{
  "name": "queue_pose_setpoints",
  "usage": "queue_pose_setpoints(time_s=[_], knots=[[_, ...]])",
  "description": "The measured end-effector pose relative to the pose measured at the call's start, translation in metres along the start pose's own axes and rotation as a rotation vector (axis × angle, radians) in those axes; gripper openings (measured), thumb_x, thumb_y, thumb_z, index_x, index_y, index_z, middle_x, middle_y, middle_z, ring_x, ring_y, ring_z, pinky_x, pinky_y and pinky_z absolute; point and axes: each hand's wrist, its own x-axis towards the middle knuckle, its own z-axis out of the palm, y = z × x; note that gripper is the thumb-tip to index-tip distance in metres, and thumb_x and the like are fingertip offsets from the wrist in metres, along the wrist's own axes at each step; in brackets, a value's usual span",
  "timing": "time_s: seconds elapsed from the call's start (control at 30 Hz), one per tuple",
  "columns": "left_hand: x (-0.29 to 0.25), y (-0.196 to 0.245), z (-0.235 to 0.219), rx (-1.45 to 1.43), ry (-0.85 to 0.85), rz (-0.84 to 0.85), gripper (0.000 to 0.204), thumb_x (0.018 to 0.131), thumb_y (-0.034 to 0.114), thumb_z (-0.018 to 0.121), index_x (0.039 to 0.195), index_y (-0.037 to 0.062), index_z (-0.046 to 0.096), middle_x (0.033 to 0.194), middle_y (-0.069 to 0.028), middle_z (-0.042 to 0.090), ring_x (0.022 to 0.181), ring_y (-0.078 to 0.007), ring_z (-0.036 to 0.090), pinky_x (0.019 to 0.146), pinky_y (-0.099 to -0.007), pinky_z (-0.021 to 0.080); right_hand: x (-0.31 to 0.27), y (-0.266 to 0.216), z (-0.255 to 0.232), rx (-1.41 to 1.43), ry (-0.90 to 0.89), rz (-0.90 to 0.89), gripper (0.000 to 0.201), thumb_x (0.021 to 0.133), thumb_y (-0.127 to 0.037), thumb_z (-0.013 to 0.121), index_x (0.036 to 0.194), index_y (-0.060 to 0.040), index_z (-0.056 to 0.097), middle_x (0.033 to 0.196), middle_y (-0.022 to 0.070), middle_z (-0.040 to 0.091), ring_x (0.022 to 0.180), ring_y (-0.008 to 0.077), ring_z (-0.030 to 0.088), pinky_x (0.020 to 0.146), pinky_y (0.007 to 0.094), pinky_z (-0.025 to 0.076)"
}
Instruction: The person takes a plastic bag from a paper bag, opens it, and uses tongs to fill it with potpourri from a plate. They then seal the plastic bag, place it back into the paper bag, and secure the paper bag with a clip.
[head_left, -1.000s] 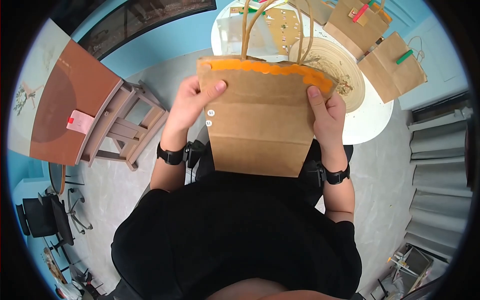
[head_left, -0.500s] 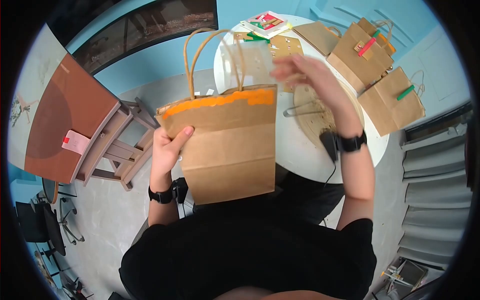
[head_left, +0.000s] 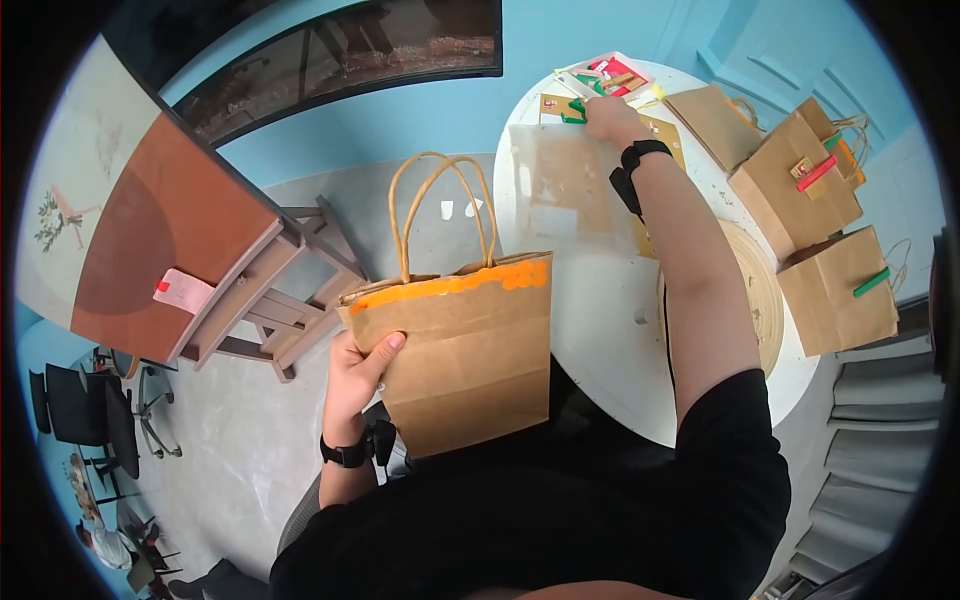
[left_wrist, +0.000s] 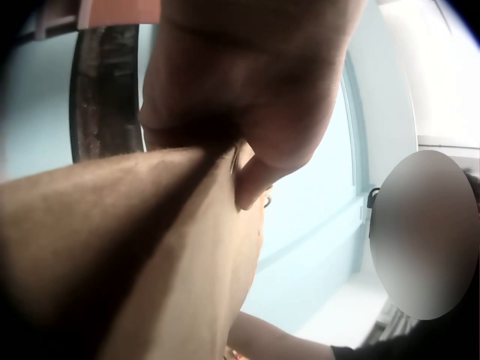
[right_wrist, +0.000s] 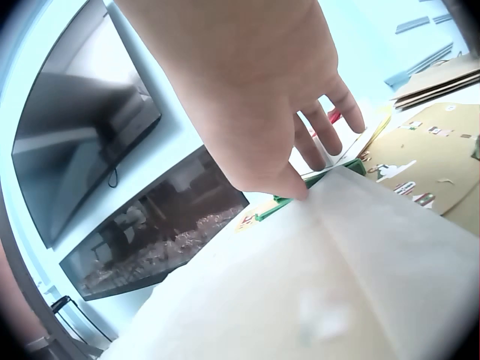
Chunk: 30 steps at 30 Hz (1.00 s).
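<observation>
The left hand [head_left: 358,378] grips a brown paper bag [head_left: 465,360] by its left side, thumb on the front. Orange scalloped trim runs along the bag's top edge, with two twisted handles standing up. In the left wrist view that hand [left_wrist: 247,90] pinches the edge of the bag [left_wrist: 195,262]. At the table's far side the right hand [head_left: 612,120] reaches to green clips [head_left: 574,114]. The right wrist view shows this hand [right_wrist: 251,97] with fingers spread and extended, its thumb at a green clip [right_wrist: 271,210], beside a translucent sheet [right_wrist: 375,262].
On the round white table [head_left: 600,330] are a tray of small items [head_left: 625,76] and a round woven mat [head_left: 757,300], partly behind the right arm. Brown bags [head_left: 800,190] with clips stand at the right. A brown table [head_left: 180,250] is at the left.
The right hand let go of the bag and reached across the table to the clips. Held by the left hand alone, the bag swung left and turned a little. The head view shifted.
</observation>
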Motion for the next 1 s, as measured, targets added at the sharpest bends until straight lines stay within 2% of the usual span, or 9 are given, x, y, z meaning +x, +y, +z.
queue_pose_setpoints(time_s=[0.2, 0.33, 0.57, 0.67, 0.73, 0.8, 0.87, 0.93, 1.0], knots=[[0.007, -0.005, -0.008, 0.015, -0.036, -0.015, 0.018, 0.099, 0.012, 0.071, 0.108, -0.0032, 0.074, 0.090, -0.0006, 0.073, 0.077, -0.0059, 0.062, 0.066, -0.0233, 0.049, 0.002, 0.007, 0.000, -0.045, -0.126, 0.066, 0.031, 0.089, -0.017, 0.062, 0.113, -0.0011, 0.073, 0.120, 0.0192, 0.072, 0.115, 0.0354, 0.068, 0.097, 0.0448, 0.056], [0.010, -0.008, -0.015, 0.025, -0.096, -0.052, 0.019, 0.099, 0.012, 0.070, 0.110, -0.0032, 0.074, 0.092, -0.0009, 0.074, 0.080, -0.0060, 0.063, 0.069, -0.0236, 0.050, -0.007, 0.011, -0.001, -0.049, 0.027, -0.032, 0.022, 0.091, -0.012, 0.059, 0.107, -0.0015, 0.068, 0.106, 0.0241, 0.072, 0.103, 0.0398, 0.069, 0.090, 0.0494, 0.054], [0.007, -0.002, -0.008, -0.021, -0.151, -0.023, 0.020, 0.100, 0.010, 0.069, 0.114, -0.0031, 0.072, 0.098, -0.0018, 0.074, 0.087, -0.0075, 0.064, 0.076, -0.0249, 0.052, -0.031, 0.022, -0.033, 0.186, 0.377, -0.171, 0.018, 0.095, -0.015, 0.060, 0.108, -0.0024, 0.062, 0.105, 0.0235, 0.072, 0.100, 0.0419, 0.069, 0.084, 0.0523, 0.054], [0.003, -0.004, -0.007, -0.053, -0.152, -0.006, 0.021, 0.100, 0.011, 0.068, 0.117, -0.0022, 0.071, 0.101, -0.0023, 0.074, 0.089, -0.0079, 0.065, 0.078, -0.0255, 0.052, -0.074, 0.010, -0.073, 0.244, 0.553, -0.307, 0.020, 0.097, -0.018, 0.063, 0.110, -0.0036, 0.061, 0.107, 0.0217, 0.071, 0.097, 0.0407, 0.070, 0.081, 0.0496, 0.054], [0.000, 0.000, -0.004, -0.067, -0.155, 0.006, 0.021, 0.101, 0.012, 0.068, 0.117, -0.0020, 0.071, 0.101, -0.0026, 0.074, 0.089, -0.0079, 0.065, 0.078, -0.0256, 0.053, -0.126, -0.014, -0.112, 0.495, 0.451, -0.337, 0.024, 0.102, -0.017, 0.061, 0.118, -0.0004, 0.058, 0.100, 0.0161, 0.071, 0.090, 0.0268, 0.071, 0.083, 0.0357, 0.055], [-0.001, -0.001, -0.001, -0.093, -0.139, 0.026, 0.022, 0.101, 0.013, 0.068, 0.117, -0.0021, 0.070, 0.101, -0.0028, 0.074, 0.089, -0.0077, 0.065, 0.078, -0.0255, 0.053, -0.187, -0.033, -0.150, 0.756, 0.248, -0.353, 0.018, 0.104, -0.014, 0.058, 0.117, -0.0010, 0.060, 0.099, 0.0085, 0.069, 0.094, 0.0166, 0.067, 0.086, 0.0293, 0.052], [-0.001, 0.001, 0.006, -0.104, -0.120, 0.068, 0.022, 0.101, 0.015, 0.068, 0.115, -0.0023, 0.071, 0.099, -0.0026, 0.074, 0.088, -0.0073, 0.065, 0.076, -0.0256, 0.053, -0.246, -0.043, -0.180, 0.804, 0.091, -0.419, 0.013, 0.100, -0.010, 0.063, 0.111, -0.0028, 0.061, 0.098, 0.0028, 0.070, 0.093, 0.0114, 0.067, 0.075, 0.0298, 0.053], [-0.003, 0.005, 0.011, -0.078, -0.137, 0.072, 0.022, 0.101, 0.015, 0.069, 0.114, -0.0026, 0.071, 0.097, -0.0024, 0.074, 0.086, -0.0071, 0.064, 0.075, -0.0257, 0.053, -0.304, -0.068, -0.198, 0.638, 0.202, -0.631, 0.018, 0.096, -0.005, 0.066, 0.113, -0.0040, 0.061, 0.101, 0.0055, 0.070, 0.092, 0.0174, 0.068, 0.077, 0.0305, 0.053], [-0.004, 0.008, 0.015, -0.049, -0.150, 0.086, 0.022, 0.101, 0.016, 0.069, 0.113, -0.0028, 0.071, 0.095, -0.0021, 0.074, 0.085, -0.0067, 0.063, 0.074, -0.0256, 0.052, -0.344, -0.092, -0.215, 0.403, 0.142, -0.756, 0.022, 0.090, 0.000, 0.067, 0.110, -0.0045, 0.060, 0.102, 0.0082, 0.065, 0.091, 0.0252, 0.066, 0.078, 0.0328, 0.053]])
